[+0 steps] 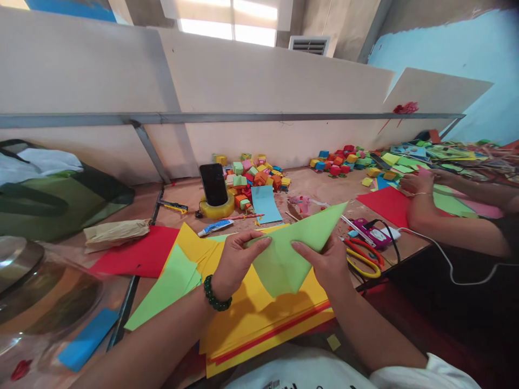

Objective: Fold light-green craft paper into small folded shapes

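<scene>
Pinching the green sheet (284,273) between the fingers of our left hand (237,256) and right hand (330,265), we are holding it over the near yellow stack (239,313). Its fold is looking half done; the stack is lying unfolded, and finished-looking cubes (261,178) are sitting far.

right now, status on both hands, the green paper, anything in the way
Left hand and right hand pinching green paper. Paper slanted, held above yellow sheets. Nothing seen blocking either hand.
</scene>
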`<state>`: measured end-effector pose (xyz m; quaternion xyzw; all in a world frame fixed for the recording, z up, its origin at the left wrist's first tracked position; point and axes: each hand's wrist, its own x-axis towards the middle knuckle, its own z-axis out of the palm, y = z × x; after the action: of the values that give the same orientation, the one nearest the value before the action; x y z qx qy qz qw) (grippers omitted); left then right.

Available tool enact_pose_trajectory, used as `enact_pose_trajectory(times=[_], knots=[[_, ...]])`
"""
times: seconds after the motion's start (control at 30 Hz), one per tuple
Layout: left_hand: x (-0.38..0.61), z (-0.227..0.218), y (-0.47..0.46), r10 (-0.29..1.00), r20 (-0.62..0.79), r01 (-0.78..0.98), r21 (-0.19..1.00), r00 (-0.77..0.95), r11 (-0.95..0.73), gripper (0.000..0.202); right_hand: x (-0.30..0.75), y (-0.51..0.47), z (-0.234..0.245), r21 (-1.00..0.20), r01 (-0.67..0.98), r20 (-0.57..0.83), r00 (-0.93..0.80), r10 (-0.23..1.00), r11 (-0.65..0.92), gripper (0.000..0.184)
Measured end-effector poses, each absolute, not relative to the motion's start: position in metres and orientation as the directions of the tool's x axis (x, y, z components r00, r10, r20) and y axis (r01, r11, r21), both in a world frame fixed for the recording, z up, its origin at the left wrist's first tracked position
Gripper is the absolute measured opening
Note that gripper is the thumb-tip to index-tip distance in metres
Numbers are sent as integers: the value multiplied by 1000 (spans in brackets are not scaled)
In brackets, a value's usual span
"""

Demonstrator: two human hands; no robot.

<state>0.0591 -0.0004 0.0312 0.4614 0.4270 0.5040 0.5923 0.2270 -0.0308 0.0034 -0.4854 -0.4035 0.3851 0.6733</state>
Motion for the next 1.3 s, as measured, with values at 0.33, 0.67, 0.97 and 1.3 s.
enact_pose_trajectory(times=[0.33, 0.67, 0.97, 1.3], knots=[[56, 34, -2, 992, 26, -153, 988, 125, -7, 27, 226, -32, 3, -958, -142, 185, 360, 914, 250, 38], [56, 40, -9, 993, 79, -102, 992, 90, -70, 28, 219, -36, 13, -952, -174, 177, 354, 918, 251, 37], [49, 47, -17, 918, 380, 74, 918, 112, -389, 12, 247, -21, 38, -878, -319, 218, 397, 892, 357, 32], [44, 48, -13, 881, 455, 133, 872, 133, -471, 15, 259, -25, 52, -855, -338, 221, 449, 866, 394, 30]])
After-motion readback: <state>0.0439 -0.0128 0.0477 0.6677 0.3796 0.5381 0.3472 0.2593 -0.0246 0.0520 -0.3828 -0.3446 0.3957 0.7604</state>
